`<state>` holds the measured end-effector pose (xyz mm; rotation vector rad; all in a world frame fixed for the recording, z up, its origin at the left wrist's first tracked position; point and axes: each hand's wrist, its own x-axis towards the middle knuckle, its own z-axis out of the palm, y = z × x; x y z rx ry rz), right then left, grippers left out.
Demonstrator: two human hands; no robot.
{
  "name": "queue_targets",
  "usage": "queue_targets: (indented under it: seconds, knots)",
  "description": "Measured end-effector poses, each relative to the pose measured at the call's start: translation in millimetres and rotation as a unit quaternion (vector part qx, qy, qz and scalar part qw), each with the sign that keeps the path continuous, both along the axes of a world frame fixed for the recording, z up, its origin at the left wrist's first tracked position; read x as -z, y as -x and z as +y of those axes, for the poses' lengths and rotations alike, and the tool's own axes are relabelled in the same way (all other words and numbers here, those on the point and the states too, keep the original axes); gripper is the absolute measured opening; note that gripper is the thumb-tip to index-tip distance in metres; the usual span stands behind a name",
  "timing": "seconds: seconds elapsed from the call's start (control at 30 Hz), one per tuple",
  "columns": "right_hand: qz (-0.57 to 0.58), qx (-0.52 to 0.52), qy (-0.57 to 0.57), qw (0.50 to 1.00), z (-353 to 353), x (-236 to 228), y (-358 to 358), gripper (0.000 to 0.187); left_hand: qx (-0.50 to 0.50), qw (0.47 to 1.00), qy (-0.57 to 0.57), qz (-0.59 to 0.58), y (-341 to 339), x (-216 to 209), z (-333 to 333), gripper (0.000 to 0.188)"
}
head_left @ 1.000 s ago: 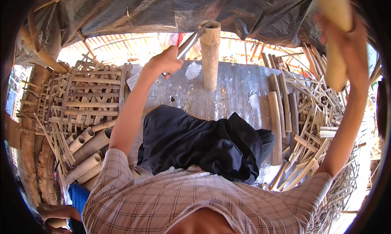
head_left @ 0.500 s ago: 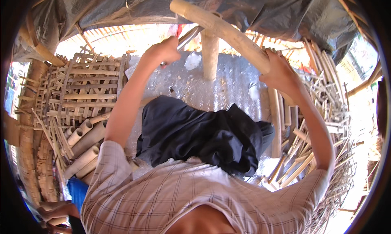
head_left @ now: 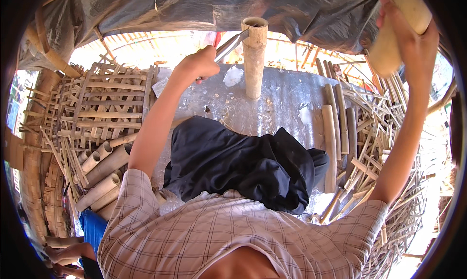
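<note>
1. Because it looked hollow and thick-walled, the bamboo tube (head_left: 254,67), upright at the far middle of the grey sheet (head_left: 282,116), seemed light, stiff and splittable, best held low.
2. Left hand (head_left: 197,65) gripped a knife (head_left: 227,47), its blade apparently touching the tube's left side near the rim.
3. Right hand (head_left: 413,48), raised far right, clutched a bamboo club (head_left: 386,54), probably heavier.
4. Black cloth (head_left: 243,162) lay near.

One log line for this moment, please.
bamboo tube: upright | left hand: gripping blade, tip at tube's upper part | right hand: raised, gripping thick club, apart from tube | black cloth: rumpled
</note>
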<state>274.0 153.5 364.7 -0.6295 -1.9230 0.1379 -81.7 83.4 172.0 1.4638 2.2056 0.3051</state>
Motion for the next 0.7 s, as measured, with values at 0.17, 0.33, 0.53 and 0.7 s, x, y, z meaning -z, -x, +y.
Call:
queue_targets:
  seconds: [0.17, 0.33, 0.53, 0.7]
  knots:
    - [-0.123, -0.040, 0.021, 0.991, -2.6, 107.7, 24.5, 0.039, 0.005, 1.000, -0.003, -0.002, -8.7, -3.2, -6.5, 0.032]
    - [-0.374, 0.088, 0.233, 0.893, 0.8, 200.0, 8.4, 0.064, -0.014, 0.998, -0.036, 0.040, -25.4, 18.5, -6.1, 0.034]
    - [-0.368, 0.124, 0.183, 0.903, -3.5, 146.9, -8.1, 0.061, 0.001, 0.999, 0.012, 0.034, -15.7, 22.4, 4.8, 0.035]
    - [-0.146, 0.100, 0.051, 0.983, -30.6, 61.2, -27.1, 0.051, 0.009, 0.999, -0.002, -0.046, -13.6, 19.8, -4.1, 0.038]
